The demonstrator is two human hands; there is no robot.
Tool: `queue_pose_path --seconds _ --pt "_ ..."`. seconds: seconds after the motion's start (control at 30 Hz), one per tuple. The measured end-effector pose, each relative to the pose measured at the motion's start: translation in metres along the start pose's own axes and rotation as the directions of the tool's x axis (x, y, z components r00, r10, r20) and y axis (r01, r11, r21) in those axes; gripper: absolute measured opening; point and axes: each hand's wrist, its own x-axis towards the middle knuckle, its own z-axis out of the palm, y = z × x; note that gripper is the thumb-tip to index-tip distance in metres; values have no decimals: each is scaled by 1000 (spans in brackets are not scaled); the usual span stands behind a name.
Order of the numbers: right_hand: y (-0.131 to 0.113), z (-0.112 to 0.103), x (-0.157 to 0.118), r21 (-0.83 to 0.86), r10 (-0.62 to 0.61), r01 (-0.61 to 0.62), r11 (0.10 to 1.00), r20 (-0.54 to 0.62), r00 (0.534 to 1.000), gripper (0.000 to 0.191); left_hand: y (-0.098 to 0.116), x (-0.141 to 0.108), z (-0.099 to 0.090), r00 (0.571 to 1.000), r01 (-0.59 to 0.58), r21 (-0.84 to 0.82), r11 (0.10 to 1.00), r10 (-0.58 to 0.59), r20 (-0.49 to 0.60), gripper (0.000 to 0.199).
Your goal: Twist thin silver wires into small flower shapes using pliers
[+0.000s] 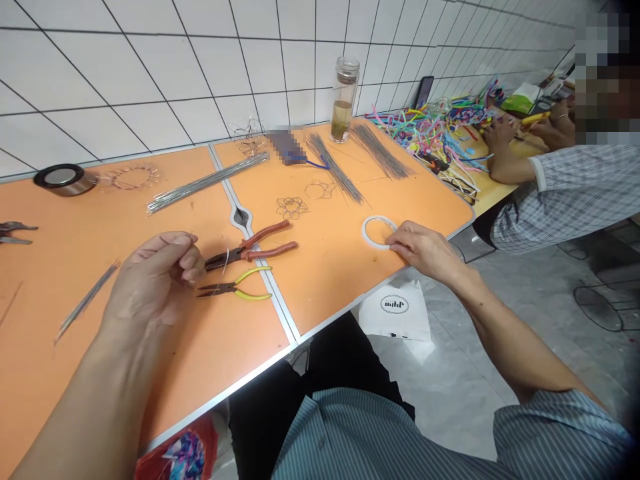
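Note:
My right hand (417,250) is closed, its thumb and fingers pinching the near right edge of a thin white ring (367,235), which looks like a narrow roll of tape, at the table's front edge. My left hand (160,273) is raised over the left half of the table with curled fingers; whatever they hold is too thin or hidden to make out. Just right of it lie red-handled pliers (265,247) and yellow-handled needle-nose pliers (245,283), with a short pale wire (227,257) across their jaws. A small flower-shaped wire piece (292,207) lies beyond them.
Bundles of straight wire (205,183) lie across the orange table (325,280), near a glass bottle (344,100) of liquid. At left are a round metal tin (64,179) and more wires (87,300). Colourful pipe cleaners (425,133) and a co-worker's hand (500,130) are at right.

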Motion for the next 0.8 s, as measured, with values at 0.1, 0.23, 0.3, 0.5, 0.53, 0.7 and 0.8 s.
queue_pose_path --seconds 0.1,0.23,0.3,0.5,0.53,0.7,0.8 --pt "-3 -4 1 16 -5 5 1000 20 1000 22 -1 1 -1 1000 -3 16 1000 2 4 26" --pt "0 -7 19 -11 53 -54 998 -59 997 23 -2 0 0 1000 -15 23 1000 15 0 24" --pt "4 -6 31 -70 60 -66 995 -78 995 23 -2 0 1 1000 -19 11 1000 19 1 23" --pt "18 3 55 -228 26 -21 973 17 1000 22 -2 0 0 1000 -17 -27 999 18 12 18" --pt "19 4 56 -238 22 -15 971 29 999 22 -3 0 0 1000 -14 -33 999 15 15 17" --pt "22 5 60 -254 27 -13 967 51 998 23 -5 1 -1 1000 -23 -43 999 24 13 14" --pt "22 4 64 -274 10 11 962 74 997 22 -7 2 -1 999 -32 -52 998 34 29 13"
